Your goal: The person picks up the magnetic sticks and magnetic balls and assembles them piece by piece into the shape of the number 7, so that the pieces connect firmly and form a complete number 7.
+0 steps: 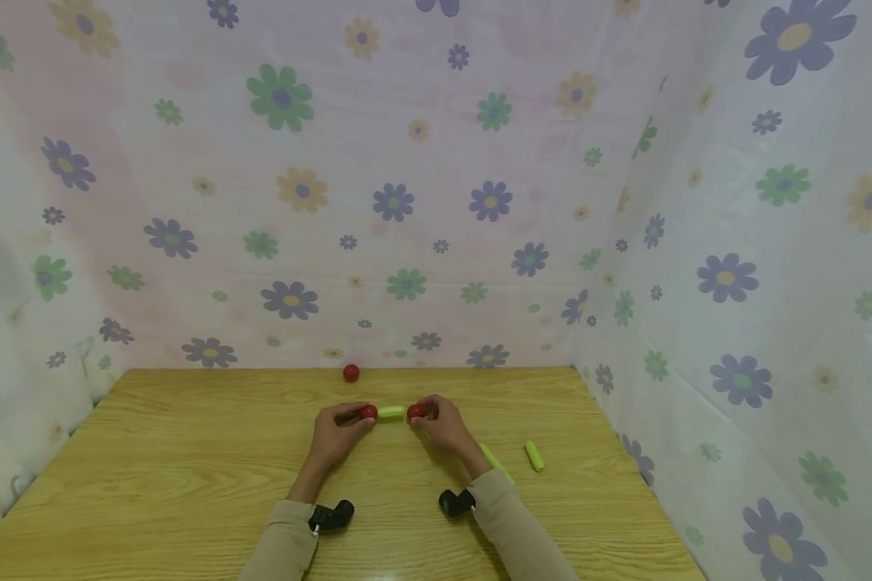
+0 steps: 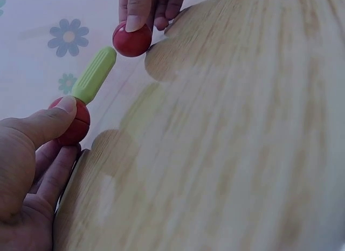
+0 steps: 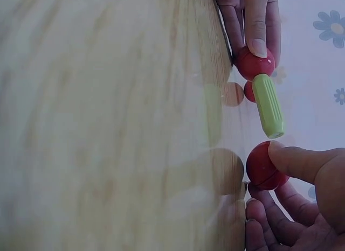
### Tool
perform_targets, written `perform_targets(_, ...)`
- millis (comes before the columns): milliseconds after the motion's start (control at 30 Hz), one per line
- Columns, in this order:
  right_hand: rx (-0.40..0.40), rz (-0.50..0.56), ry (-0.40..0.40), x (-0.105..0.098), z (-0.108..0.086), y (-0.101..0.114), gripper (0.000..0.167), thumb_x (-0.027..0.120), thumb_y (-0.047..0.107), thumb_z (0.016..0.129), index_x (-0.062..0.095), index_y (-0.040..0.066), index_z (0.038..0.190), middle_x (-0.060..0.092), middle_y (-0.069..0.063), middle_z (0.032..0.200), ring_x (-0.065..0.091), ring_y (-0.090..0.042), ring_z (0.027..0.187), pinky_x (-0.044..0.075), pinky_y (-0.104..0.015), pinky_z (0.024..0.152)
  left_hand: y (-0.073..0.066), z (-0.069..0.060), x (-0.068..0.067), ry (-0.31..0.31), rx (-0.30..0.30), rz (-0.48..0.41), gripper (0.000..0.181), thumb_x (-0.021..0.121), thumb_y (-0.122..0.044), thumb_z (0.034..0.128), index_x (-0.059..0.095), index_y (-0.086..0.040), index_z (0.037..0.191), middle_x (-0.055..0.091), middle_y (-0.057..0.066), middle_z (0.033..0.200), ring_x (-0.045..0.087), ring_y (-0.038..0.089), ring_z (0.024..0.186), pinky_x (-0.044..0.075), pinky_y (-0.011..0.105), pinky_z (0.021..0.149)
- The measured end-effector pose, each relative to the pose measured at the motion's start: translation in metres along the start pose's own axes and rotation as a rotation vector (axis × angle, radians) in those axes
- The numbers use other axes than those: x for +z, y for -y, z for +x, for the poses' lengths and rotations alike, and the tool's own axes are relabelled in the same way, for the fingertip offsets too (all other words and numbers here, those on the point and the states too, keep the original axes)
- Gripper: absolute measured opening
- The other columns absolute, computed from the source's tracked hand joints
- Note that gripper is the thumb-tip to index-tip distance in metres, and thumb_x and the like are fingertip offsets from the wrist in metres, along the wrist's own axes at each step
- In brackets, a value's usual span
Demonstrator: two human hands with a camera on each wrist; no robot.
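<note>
Centrally, as I watch, a ribbed green stick (image 1: 391,411) meets at one end a red ball (image 2: 78,124) pinched in the left hand (image 1: 333,436); just beside its free end, yet apart from it, the right hand (image 1: 443,424) pinches a second red ball (image 2: 132,42). On the wooden table (image 1: 189,468), a third red ball (image 1: 351,373) rests beyond the stick, while two further sticks (image 1: 534,456) lie to its right.

Surroundings
A wood-grained surface (image 1: 189,468) is bordered at the rear and sides by pale sheeting (image 1: 378,153), printed with purple, green and orange flowers.
</note>
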State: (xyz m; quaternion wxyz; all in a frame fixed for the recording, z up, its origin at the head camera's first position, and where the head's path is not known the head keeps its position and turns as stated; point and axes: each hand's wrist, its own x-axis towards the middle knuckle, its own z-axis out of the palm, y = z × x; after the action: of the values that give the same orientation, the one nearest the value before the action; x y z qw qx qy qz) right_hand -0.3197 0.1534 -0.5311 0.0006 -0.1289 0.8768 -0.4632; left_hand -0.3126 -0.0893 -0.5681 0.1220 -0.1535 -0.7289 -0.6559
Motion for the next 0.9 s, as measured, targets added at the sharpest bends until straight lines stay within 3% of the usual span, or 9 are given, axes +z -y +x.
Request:
perform_targets(167,0.013,0.021,0.008,0.0008,-0.0002,0.0004,0.033,0.072,0.010,0.095,0.063,-0.006,0.122,0.068,-0.019,0.105,0.062,-0.024,0.088,0.056,-0.038,0.076,0.0015,-0.0001,-0.0012,0.001,-0.025,-0.008,0.036,0.080,-0.001,0.0861,0.071,0.010,0.119,0.070,0.028,0.117,0.070,0.037,0.106,0.057,0.016,0.085)
perform_targets(300,0.010,0.031,0.005,0.0015,-0.0001,0.0012,0.033,0.073,0.010,0.094,0.063,-0.007,0.121,0.068,-0.019,0.105,0.063,-0.026,0.089,0.056,-0.041,0.077,0.0014,-0.0005,-0.0011,0.002,0.003,-0.002,0.035,0.080,0.001,0.0852,0.071,0.012,0.118,0.070,0.028,0.116,0.071,0.033,0.104,0.058,0.018,0.084)
perform_targets(667,0.001,0.020,0.009,0.0022,0.0016,0.0011,0.033,0.072,0.008,0.094,0.062,-0.008,0.122,0.069,-0.021,0.106,0.064,-0.026,0.090,0.056,-0.039,0.078,0.0034,0.0012,0.0009,0.019,-0.052,-0.020,0.037,0.080,0.000,0.0852,0.071,0.010,0.120,0.068,0.029,0.120,0.067,0.045,0.111,0.059,0.029,0.091)
perform_targets(900,-0.010,0.032,0.008,0.0028,0.0021,0.0007,0.034,0.072,0.008,0.094,0.062,-0.009,0.122,0.068,-0.021,0.107,0.064,-0.027,0.090,0.056,-0.039,0.078,0.0030,0.0000,0.0012,0.005,-0.017,-0.031,0.037,0.081,0.005,0.0827,0.070,0.013,0.117,0.068,0.032,0.117,0.066,0.049,0.108,0.061,0.035,0.090)
